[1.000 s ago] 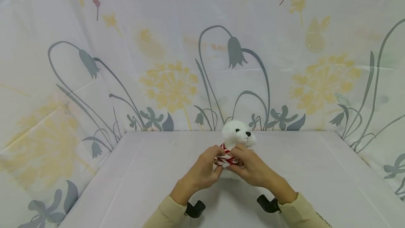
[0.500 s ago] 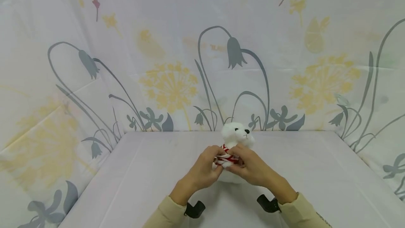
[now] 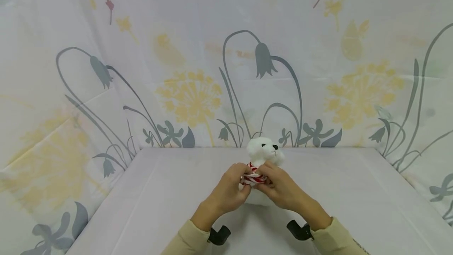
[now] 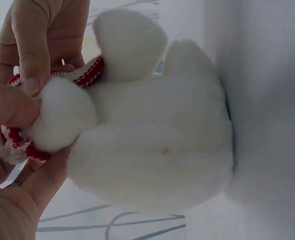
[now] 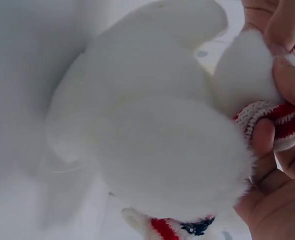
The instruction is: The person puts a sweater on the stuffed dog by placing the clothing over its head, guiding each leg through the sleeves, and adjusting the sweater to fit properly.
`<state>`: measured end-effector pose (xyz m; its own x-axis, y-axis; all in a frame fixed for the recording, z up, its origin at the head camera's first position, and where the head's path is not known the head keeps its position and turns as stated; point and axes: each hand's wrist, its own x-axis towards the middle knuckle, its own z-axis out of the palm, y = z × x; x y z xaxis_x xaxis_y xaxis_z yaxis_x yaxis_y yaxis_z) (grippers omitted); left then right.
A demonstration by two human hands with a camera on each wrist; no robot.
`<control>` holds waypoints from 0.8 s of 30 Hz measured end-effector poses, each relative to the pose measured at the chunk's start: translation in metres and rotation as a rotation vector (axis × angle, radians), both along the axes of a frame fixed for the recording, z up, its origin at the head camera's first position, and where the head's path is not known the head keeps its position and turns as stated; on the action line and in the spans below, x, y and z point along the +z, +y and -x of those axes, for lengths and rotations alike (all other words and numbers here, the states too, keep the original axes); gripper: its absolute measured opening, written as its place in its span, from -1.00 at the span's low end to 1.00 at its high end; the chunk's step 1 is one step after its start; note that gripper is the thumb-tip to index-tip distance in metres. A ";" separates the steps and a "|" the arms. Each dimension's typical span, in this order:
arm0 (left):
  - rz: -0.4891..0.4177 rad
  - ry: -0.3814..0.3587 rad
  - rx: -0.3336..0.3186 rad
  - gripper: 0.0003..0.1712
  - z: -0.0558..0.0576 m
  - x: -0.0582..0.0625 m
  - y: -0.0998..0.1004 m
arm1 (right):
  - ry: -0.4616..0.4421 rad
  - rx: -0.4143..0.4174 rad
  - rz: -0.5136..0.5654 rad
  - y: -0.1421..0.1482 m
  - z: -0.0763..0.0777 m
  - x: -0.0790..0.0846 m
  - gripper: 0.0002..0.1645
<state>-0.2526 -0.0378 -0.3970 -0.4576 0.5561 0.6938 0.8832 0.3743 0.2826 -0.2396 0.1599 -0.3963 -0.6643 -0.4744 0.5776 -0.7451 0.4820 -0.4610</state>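
A white plush animal (image 3: pixel 262 150) with black eyes and nose sits upright on the table, its head turned toward the right. At its front is a knitted piece (image 3: pixel 253 177) with red and white stripes. My left hand (image 3: pixel 230 189) pinches the left side of the knit, and my right hand (image 3: pixel 284 189) grips the right side, fingertips close together. In the left wrist view, a rounded white paw (image 4: pixel 62 115) pokes out of the knit, a thumb pressed on it. The right wrist view shows fingers tucked against the knit edge (image 5: pixel 267 117). Part of the knit is hidden by my hands.
The plush stands on a pale table (image 3: pixel 170 192), with a flower-printed curtain (image 3: pixel 191 42) rising behind and at both sides. Black wrist mounts (image 3: pixel 219 235) sit beneath the sleeves.
The plush's head has shifted slightly left and turned up a little. Both hands stay on the knitted piece in nearly the same place.
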 end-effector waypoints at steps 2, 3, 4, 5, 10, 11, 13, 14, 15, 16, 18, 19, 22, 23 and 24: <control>0.020 -0.033 -0.007 -0.53 0.000 0.000 -0.001 | 0.003 -0.005 0.008 0.001 0.001 -0.002 -0.72; 0.038 -0.055 -0.011 -0.50 0.000 0.001 -0.002 | 0.003 -0.006 0.012 0.001 0.002 -0.003 -0.72; 0.056 -0.076 -0.015 -0.47 0.000 0.001 -0.002 | 0.000 -0.006 0.013 0.002 0.003 -0.004 -0.72; 0.075 -0.096 -0.016 -0.44 0.001 0.001 -0.003 | -0.003 -0.006 0.014 0.003 0.003 -0.004 -0.71; 0.100 -0.106 -0.015 -0.43 0.003 0.001 -0.003 | -0.029 -0.006 -0.002 0.004 0.002 0.000 -0.72; 0.095 -0.093 -0.012 -0.45 0.004 0.001 -0.003 | -0.035 -0.008 -0.011 0.004 0.002 0.001 -0.72; 0.083 -0.064 -0.010 -0.47 0.004 0.001 -0.002 | -0.046 -0.015 -0.032 0.003 0.001 0.003 -0.71; 0.081 -0.046 -0.008 -0.49 0.004 0.000 -0.001 | -0.047 -0.019 -0.043 0.003 0.000 0.003 -0.71; 0.076 -0.028 -0.007 -0.50 0.004 0.000 -0.001 | -0.045 -0.023 -0.052 0.002 0.000 0.003 -0.71; 0.070 -0.012 -0.008 -0.52 0.004 -0.001 -0.001 | -0.039 -0.026 -0.059 0.002 -0.001 0.003 -0.71; 0.053 0.013 -0.009 -0.53 0.004 -0.001 -0.001 | -0.017 -0.028 -0.057 0.000 -0.001 0.002 -0.72; 0.042 0.024 -0.011 -0.54 0.003 -0.001 -0.001 | -0.002 -0.025 -0.048 0.000 -0.001 0.002 -0.72; -0.002 0.033 -0.018 -0.58 0.003 0.000 -0.002 | 0.055 -0.004 0.010 -0.002 0.001 -0.002 -0.72; -0.017 0.033 -0.019 -0.59 0.003 0.000 -0.002 | 0.077 0.005 0.031 -0.002 0.002 -0.003 -0.71; -0.028 0.031 -0.017 -0.60 0.003 0.000 -0.003 | 0.099 0.015 0.053 -0.002 0.003 -0.004 -0.70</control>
<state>-0.2554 -0.0404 -0.3966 -0.4262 0.5437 0.7230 0.8979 0.3513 0.2652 -0.2425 0.1575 -0.4003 -0.5958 -0.4508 0.6647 -0.7952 0.4472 -0.4095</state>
